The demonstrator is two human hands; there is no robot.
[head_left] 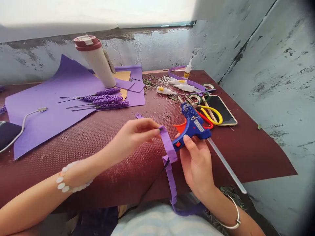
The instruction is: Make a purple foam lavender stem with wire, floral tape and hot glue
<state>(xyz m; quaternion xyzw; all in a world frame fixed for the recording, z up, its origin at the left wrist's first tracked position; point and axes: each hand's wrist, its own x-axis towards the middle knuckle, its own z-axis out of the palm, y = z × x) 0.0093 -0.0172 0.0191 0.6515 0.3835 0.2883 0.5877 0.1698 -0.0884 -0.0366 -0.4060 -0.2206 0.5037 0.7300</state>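
My left hand (pixel 137 131) pinches one end of a purple paper strip (pixel 168 144) between thumb and fingers. From there the strip passes the glue gun's handle end and hangs down over the table's front edge to my lap. My right hand (pixel 197 160) is wrapped round a blue hot glue gun (pixel 192 123) with an orange trigger, its nozzle pointing away from me. A clear glue stick (pixel 227 167) juts from the gun's rear. A dark cord (pixel 155 178) runs down from the handle.
Purple paper sheets (pixel 49 101) with purple flower sprigs (pixel 108 100) lie left, beside a white tumbler (pixel 100 62). Behind the gun are scissors (pixel 211 113), a phone (pixel 222 109), small glue bottles (pixel 164 90), wires and tape rolls (pixel 194 98). A white cable (pixel 26 121) lies at left.
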